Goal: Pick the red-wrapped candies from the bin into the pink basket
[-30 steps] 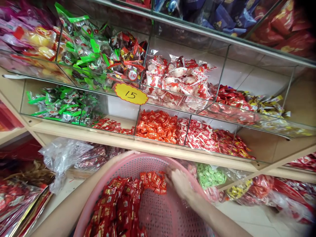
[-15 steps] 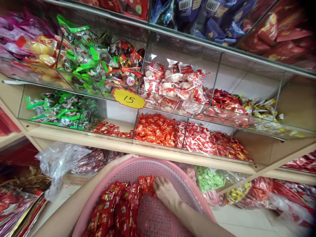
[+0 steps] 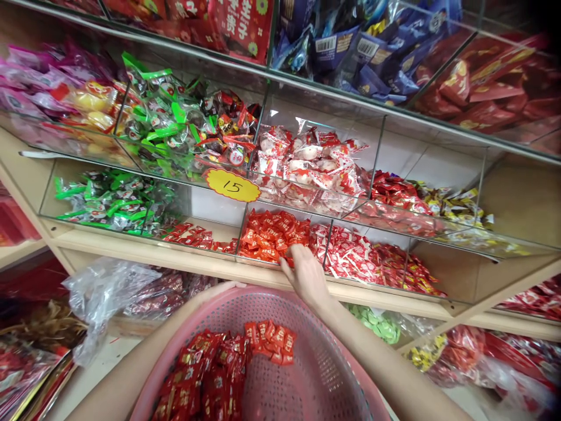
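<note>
A pink perforated basket (image 3: 346, 374) stands tilted below the shelf, its far rim by the shelf edge. My left hand (image 3: 219, 289) is closed on that rim, its fingertips partly hidden. Dark red wrapped candies (image 3: 205, 374) fill the basket's left side, and a small cluster of orange-red candies (image 3: 272, 342) lies near its middle. My right hand (image 3: 307, 272) reaches over the front of a lower bin, at the pile of orange-red wrapped candies (image 3: 272, 231). Its thumb and fingers are apart, with the fingertips partly out of sight, and nothing shows between them.
Clear-walled bins hold green-wrapped candies (image 3: 109, 199), red-and-white packets (image 3: 311, 161) and pink-white candies (image 3: 350, 248). A yellow price tag (image 3: 232, 185) reads 15. Plastic bags (image 3: 109, 298) lie under the shelf at left, and a green bag (image 3: 377, 321) at right.
My right hand has left the basket and moved up to the orange-red candies on the shelf. The orange-red cluster it covered now shows in the basket. My left hand stays at the rim.
</note>
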Motion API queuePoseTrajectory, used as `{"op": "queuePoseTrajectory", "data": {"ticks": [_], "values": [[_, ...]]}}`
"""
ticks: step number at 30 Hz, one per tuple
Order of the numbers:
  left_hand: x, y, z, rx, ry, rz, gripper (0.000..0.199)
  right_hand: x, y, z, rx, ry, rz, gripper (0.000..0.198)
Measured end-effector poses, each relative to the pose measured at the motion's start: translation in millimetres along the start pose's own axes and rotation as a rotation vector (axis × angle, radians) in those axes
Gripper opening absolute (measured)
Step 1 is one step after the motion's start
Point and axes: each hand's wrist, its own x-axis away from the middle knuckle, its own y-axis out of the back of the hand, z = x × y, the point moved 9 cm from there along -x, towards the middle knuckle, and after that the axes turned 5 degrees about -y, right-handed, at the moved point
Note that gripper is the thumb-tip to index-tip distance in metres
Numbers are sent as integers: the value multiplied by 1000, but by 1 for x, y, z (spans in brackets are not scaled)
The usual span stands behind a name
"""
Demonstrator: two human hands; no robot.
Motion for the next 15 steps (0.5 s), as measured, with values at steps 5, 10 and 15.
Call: {"op": "queuePoseTrajectory", "data": {"ticks": [5, 10, 15], "values": [[-3, 7, 9, 81, 53, -36, 64, -37, -20, -13, -14, -210, 23, 15], [-2, 13, 2, 56, 36, -96, 72, -48, -33, -19, -63, -315, 57, 19], [2, 7, 1, 72, 45, -99, 66, -45, -28, -25, -159, -314, 42, 16]]}}
